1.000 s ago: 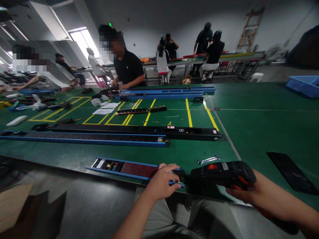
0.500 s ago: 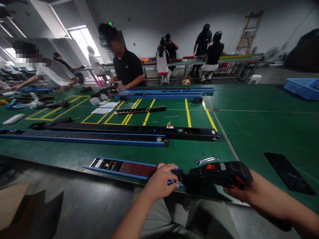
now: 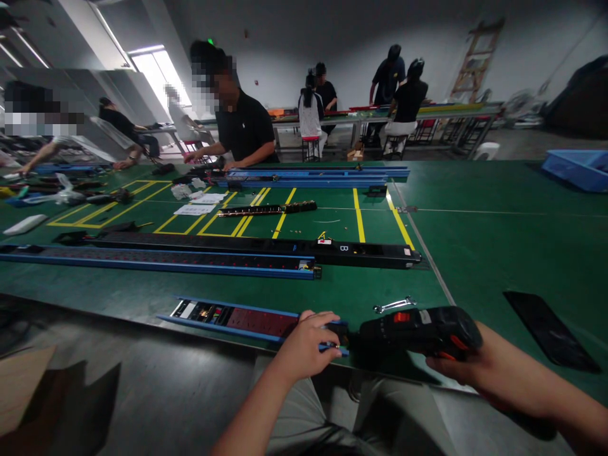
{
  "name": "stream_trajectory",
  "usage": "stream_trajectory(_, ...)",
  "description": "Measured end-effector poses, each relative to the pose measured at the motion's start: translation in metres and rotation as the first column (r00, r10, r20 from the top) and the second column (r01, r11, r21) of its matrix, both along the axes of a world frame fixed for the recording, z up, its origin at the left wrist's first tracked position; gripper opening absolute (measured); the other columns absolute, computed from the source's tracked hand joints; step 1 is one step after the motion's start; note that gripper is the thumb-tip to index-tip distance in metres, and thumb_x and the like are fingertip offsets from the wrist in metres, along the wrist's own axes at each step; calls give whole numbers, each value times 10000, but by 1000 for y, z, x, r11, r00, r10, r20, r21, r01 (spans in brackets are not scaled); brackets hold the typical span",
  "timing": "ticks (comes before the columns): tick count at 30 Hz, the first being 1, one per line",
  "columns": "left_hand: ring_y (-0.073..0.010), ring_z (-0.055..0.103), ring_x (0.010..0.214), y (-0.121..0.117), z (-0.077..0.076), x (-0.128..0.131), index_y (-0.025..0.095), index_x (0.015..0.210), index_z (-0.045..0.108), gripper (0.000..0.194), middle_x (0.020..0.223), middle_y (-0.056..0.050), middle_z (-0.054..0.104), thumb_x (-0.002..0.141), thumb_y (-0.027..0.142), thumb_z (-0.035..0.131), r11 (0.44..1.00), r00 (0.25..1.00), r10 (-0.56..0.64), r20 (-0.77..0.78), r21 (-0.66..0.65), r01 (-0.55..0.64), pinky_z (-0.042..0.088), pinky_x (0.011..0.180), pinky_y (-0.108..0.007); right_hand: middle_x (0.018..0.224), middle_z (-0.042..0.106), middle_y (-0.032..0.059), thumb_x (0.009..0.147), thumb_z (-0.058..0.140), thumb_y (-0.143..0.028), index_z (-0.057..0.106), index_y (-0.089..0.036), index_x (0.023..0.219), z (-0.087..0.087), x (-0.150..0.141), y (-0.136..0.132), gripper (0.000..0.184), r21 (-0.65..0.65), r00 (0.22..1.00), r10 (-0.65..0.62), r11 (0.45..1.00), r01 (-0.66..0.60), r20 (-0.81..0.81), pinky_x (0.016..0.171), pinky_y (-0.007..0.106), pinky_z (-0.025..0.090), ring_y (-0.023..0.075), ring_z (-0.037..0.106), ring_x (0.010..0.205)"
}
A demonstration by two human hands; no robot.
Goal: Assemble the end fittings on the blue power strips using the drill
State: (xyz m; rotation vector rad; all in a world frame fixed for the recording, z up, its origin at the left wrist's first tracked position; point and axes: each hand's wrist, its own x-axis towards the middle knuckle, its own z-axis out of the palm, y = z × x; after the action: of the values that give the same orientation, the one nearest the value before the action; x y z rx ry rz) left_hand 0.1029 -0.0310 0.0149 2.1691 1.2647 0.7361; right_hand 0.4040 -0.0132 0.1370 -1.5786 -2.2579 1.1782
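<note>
Blue-railed power strip (image 3: 256,323) lies at the lower centre of the frame, across the green bench edge. Left hand (image 3: 304,342) clasps its end in a closed grip; right hand (image 3: 456,361) wraps a black-and-orange cordless drill (image 3: 418,332), nose at the strip end. A steel spanner (image 3: 394,305) lies just above.

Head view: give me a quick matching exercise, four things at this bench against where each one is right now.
Things:
1. cordless drill
2. open-ended spanner
3. blue-railed power strip
4. blue plastic crate

Places:
A. far right of the green mat
B. gripped in the right hand
C. under the left hand
D. lying just beyond the drill

Pairs: 1-B, 2-D, 3-C, 4-A.
</note>
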Motion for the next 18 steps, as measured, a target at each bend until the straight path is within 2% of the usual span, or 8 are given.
stream_trajectory(6,-221,518,1159,0,-1,0,245,791,703,107,1238,-34,592,697,252,754,1000,1000,9,11,-4,-9,300,977,-391,823,662,21,781,579,-330,633,-194,911,1,-1,0,196,-22,1000,21,1000,-20,16,650,264,489,165,601,715)
stream_trajectory(9,-221,519,1157,0,-1,0,245,788,701,103,1245,-33,587,698,241,751,1000,1000,9,8,1,-9,300,974,-392,805,665,23,779,570,-314,639,-184,898,6,-6,3,189,-22,998,38,999,-37,56,651,268,483,167,601,710)
stream_trajectory(14,-217,513,1151,1,-1,0,267,818,710,133,1208,-25,605,694,252,755,1000,1000,-1,-26,0,1,333,942,-378,774,661,4,729,586,-262,647,-185,894,33,-32,24,192,-57,972,194,981,-188,136,627,252,462,156,590,689)
stream_trajectory(18,-217,514,1142,2,0,1,261,785,709,109,1201,-12,605,689,232,751,1000,999,-14,-49,-1,14,328,969,-383,779,650,13,603,693,-267,651,-167,898,57,-74,50,315,-143,883,387,921,-361,265,620,258,453,179,592,711)
